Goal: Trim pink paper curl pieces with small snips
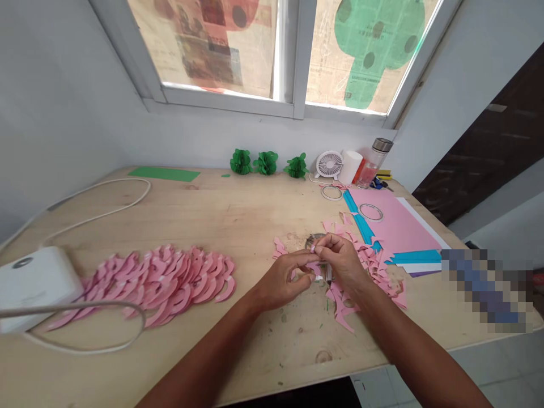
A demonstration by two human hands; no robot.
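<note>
Over the middle right of the wooden table, my left hand (287,281) pinches a small cut piece of pink paper (315,267), its thumb and fingers closed on it. My right hand (343,258) meets it from the other side, fingertips pinched on a small pink and white bit at the paper's upper edge. Part of the paper is hidden by the fingers. Pink paper scraps (376,263) lie around and under my right hand. Just behind the hands, a round, greyish object (314,241) is partly covered.
Overlapping curved pink paper pieces (170,283) lie at left, near a white box (36,286) with a cable. Coloured sheets (395,221) and tape rolls (331,193) are at right. Green paper ornaments (267,163), a small fan (329,164) and a bottle (374,163) line the wall.
</note>
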